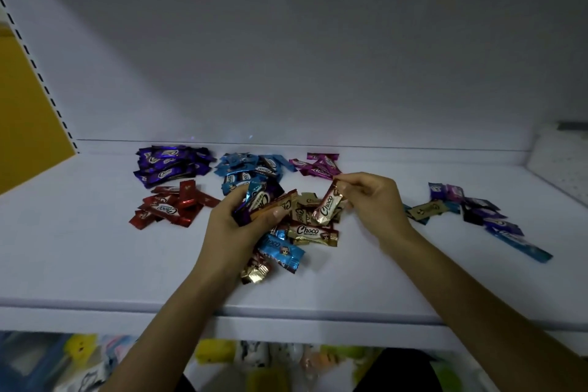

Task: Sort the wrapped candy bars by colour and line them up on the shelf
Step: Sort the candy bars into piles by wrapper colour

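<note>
Candy bars (313, 231) — part sorted. Along the back edge of the shelf (95, 258): purple pile (168, 165), blue pile (248, 169), magenta pile (318, 165). Red pile (171, 207) lies just in front of the purple. Loose scatter (477, 210) toward the right end (purple, blue, one gold). Mixed heap (280, 251) mid-shelf, under both hands.

Left hand (235, 219): fingers curled round a mixed bundle (264, 200) — blue, purple and orange wrappers show. Right hand (372, 197): pinches a gold bar (327, 205) by its top end; the bar hangs tilted above the heap.

Risks, as judged:
- No gold pile stands apart from the heap, so a gold bar set down here mixes back in.
- An end pinch on slick foil could slip.
- The full left grip may shed bars onto the blue pile, which runs close to the heap.
- The piles are heaps, not lines, so lining up is not yet done.
</note>
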`<act>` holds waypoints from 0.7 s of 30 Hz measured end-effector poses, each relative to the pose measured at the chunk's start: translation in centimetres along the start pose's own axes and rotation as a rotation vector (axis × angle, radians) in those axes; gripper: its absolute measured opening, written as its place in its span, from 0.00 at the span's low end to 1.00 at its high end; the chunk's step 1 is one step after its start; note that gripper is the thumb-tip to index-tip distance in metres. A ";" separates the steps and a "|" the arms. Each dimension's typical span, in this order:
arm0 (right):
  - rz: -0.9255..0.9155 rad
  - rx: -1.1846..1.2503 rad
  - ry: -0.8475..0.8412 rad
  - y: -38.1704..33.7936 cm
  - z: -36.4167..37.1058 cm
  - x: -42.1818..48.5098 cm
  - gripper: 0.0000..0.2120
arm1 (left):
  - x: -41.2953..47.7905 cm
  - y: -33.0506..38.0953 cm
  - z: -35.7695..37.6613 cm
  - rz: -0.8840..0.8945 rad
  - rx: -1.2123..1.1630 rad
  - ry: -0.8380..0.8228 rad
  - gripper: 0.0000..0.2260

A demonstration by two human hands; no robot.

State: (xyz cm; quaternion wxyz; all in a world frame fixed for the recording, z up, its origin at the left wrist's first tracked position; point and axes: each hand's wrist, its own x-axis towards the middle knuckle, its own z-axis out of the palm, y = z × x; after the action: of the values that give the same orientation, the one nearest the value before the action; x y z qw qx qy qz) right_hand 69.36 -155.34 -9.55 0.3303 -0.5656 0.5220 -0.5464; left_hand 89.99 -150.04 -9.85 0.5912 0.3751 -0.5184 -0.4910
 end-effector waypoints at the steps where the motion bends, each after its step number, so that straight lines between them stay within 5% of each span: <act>1: -0.033 -0.102 0.014 0.1 0.1 -0.1 0.09 | 0.0 0.0 0.0 -0.005 -0.004 -0.004 0.17; 4: -0.157 -0.216 0.036 -0.3 0.7 -0.9 0.11 | 0.0 -0.1 0.1 -0.010 0.005 -0.007 0.16; 7: -0.268 -0.136 -0.165 -1.1 2.0 -2.6 0.18 | 0.1 -0.1 0.3 -0.001 0.054 -0.011 0.14; 9: -0.350 -0.128 -0.255 -1.3 2.8 -3.1 0.11 | 0.1 0.0 0.4 0.007 0.090 -0.006 0.13; 11: -0.363 -0.106 -0.226 -1.5 2.7 -2.8 0.03 | 0.1 0.0 0.3 0.006 0.103 -0.004 0.14; 17: -0.276 -0.069 0.119 -1.1 0.2 -1.5 0.07 | 0.1 -0.1 0.2 -0.045 0.011 0.014 0.13; 21: -0.234 -0.362 -0.031 0.1 0.2 -1.1 0.03 | 0.1 0.0 0.3 -0.063 -0.002 -0.001 0.13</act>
State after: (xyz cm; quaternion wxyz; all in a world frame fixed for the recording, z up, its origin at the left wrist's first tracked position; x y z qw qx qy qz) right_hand 69.73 -154.38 -9.99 0.1658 -0.6807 0.5373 -0.4696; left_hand 89.73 -150.12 -9.76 0.5757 0.3901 -0.5062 -0.5101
